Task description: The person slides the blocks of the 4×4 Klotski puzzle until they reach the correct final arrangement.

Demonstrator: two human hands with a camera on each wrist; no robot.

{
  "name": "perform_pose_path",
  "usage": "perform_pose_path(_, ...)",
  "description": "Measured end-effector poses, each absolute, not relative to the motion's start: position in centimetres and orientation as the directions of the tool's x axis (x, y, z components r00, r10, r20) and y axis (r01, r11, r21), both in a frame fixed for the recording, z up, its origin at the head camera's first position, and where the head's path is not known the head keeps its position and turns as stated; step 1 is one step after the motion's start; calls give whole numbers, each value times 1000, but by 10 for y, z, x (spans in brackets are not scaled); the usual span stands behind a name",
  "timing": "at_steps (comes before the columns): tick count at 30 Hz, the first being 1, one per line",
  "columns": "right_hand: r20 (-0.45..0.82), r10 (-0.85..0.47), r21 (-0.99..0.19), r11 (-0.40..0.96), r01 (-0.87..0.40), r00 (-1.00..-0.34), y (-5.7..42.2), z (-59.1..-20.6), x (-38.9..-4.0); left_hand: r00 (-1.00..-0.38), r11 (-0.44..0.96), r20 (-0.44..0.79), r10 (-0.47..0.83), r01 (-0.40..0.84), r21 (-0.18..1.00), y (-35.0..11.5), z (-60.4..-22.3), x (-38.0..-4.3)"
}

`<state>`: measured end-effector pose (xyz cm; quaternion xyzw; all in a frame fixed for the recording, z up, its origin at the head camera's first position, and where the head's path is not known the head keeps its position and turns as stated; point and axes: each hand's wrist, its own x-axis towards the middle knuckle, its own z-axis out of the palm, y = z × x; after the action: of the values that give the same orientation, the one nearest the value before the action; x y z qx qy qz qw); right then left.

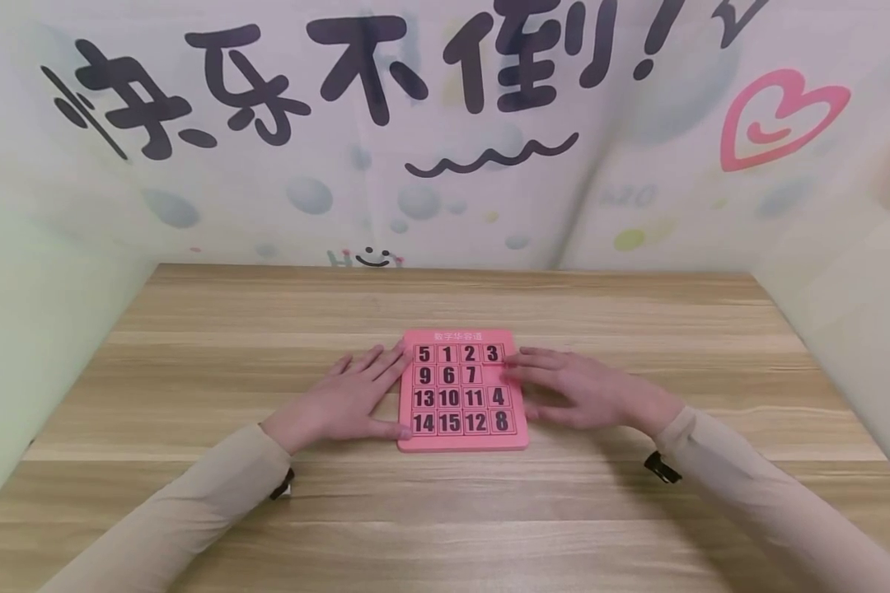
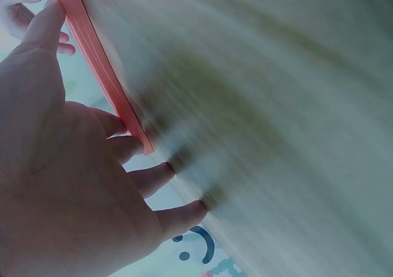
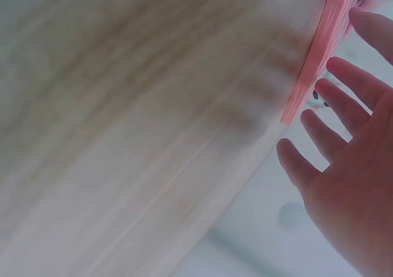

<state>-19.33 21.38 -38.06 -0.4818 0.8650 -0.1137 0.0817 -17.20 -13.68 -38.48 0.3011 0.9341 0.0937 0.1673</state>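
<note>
A pink number slide puzzle (image 1: 463, 443) lies flat on the table, black numerals on its square tiles. Its rows read 5 1 2 3, then 9 6 7 and a gap at the right end, then 13 10 11 4, then 14 15 12 8. My left hand (image 1: 356, 399) rests along the puzzle's left edge, thumb low and fingers spread, some fingertips on the table. At the right side my right hand (image 1: 582, 387) has its fingers extended, fingertips over the edge near the gap and the 3 tile. Whether they press a tile cannot be told.
The wood-grain table (image 1: 460, 527) stretches around the puzzle. Behind it stands a white printed backdrop (image 1: 267, 206) with large black characters, and pale panels close off both sides. Dark straps (image 1: 662, 468) show under both sleeves at the wrists.
</note>
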Motion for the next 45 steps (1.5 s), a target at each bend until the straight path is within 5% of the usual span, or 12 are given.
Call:
perform_pose_path(16, -14, -902, -227, 423, -877, -432, 215, -377, -180, -764, 805, -264, 589, 529, 267, -137, -386, -174)
perform_pose_path(45, 71, -907, -208, 394, -895, -415, 216, -387, -168, -765, 804, -256, 592, 534, 262, -137, -387, -174)
